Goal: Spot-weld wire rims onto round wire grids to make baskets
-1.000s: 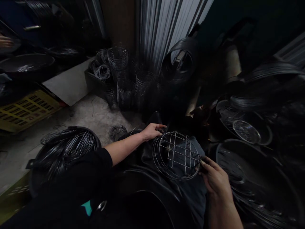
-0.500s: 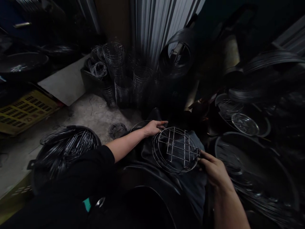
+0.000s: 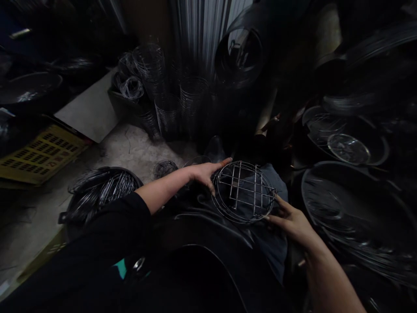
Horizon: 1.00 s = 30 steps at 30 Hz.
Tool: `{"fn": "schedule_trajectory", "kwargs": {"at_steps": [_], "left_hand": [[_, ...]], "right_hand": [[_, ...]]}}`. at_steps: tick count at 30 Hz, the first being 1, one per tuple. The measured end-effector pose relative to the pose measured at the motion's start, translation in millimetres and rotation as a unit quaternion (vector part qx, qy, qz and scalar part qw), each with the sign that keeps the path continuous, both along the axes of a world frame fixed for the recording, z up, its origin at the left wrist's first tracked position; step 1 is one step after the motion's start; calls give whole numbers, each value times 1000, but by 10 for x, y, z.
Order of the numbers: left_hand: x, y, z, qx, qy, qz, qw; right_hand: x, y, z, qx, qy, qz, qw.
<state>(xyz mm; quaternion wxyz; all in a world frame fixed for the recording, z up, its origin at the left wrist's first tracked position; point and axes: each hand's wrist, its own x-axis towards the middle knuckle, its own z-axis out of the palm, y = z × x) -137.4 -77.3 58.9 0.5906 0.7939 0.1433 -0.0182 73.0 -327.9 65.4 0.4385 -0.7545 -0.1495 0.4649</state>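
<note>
A round wire grill rack point(image 3: 245, 191), with crossed bars inside several wire rings, lies tilted above my lap. My right hand point(image 3: 289, 219) grips its right rim, thumb and forefinger spread along the edge. On the opposite side, my left hand point(image 3: 203, 174) spans the left rim, its thumb low and its forefinger stretched along the top; its other fingers are hidden. Under the rack are dark blue cloth point(image 3: 276, 248) and a black, shiny apron-like covering point(image 3: 195, 234).
A tub of wire pieces point(image 3: 107, 191) stands at left, near a yellow crate point(image 3: 42, 152). Stacked wire baskets point(image 3: 167, 113) stand ahead. At right are a wide basin point(image 3: 352, 200) with wire parts and another basin point(image 3: 379, 143) holding a round wire piece.
My left hand has spread its thumb and forefinger onto the rack's left rim. My right thumb has shifted along the near right edge. The view has moved slightly.
</note>
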Motion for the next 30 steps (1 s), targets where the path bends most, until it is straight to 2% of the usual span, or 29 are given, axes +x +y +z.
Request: {"fn": "schedule_trajectory", "kwargs": {"at_steps": [4,8,10,12,14,16,17,22,25,30], "left_hand": [[-35,-185,2,79,24,22,996],[-64,-203,8,75,31,53,995],[-71,-133,24,7,22,48,999],[-49,-42,41,-103,11,56,993],[15,34,55,-191,4,129,973],[115,66,67,-225,-13,216,950],[172,65,72,-227,-26,238,944],[401,-36,66,-206,-65,203,955],[444,-85,39,-210,-66,210,952],[447,-117,23,-199,-58,199,958]], "right_hand": [[-10,-21,-192,15,-75,21,997],[-20,-33,-246,27,-113,17,993],[-30,-35,-176,19,-94,6,995],[-41,-43,-70,11,-52,-11,999],[-58,-54,34,22,-13,-52,998],[-90,-52,106,51,19,-99,994],[-113,-43,126,65,31,-112,991],[-251,49,133,113,6,-119,986],[-279,87,155,143,-3,-138,980],[-237,101,175,102,-7,-112,988]]}}
